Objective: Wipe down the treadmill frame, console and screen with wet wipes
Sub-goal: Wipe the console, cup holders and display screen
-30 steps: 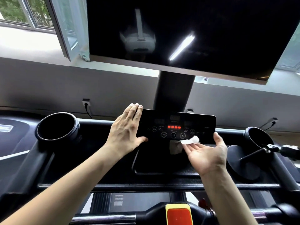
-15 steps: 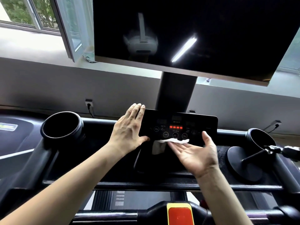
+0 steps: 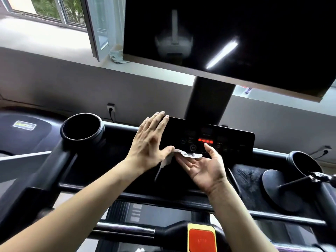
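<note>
Two hands: both are working at the console, below the screen.
Left hand: is lying flat against the console's left end, fingers straight and close together, thumb spreading toward the wipe; its grip is closing on nothing. Judged purpose: it is bracing the panel against the wiping push.
Right hand: is facing palm up at the console's lower edge, fingers straight, thumb standing apart; grip apart, nothing pinched.
Wipe: is lying crumpled across the right fingertips, pressed between them and the console's bottom edge, just beside the left thumb; one corner is hanging loose. Palm-up hold is probably letting the fingers reach the lip and underside.
Step in hand: judging this as wiping the console's lower edge, toward its left part.
Red lights: are glowing at the console's centre, so the panel is appearing powered.
Buttons: are sitting just above the wipe; a stray press is looking like the main risk.
Screen: is hanging dark overhead, reflecting a light strip; whether already wiped, cannot tell.
Frame: its crossbar is running below both hands; a cup holder is standing at each end, well apart from the wipe.
Progress: judging mid-task, console in hand.
</note>
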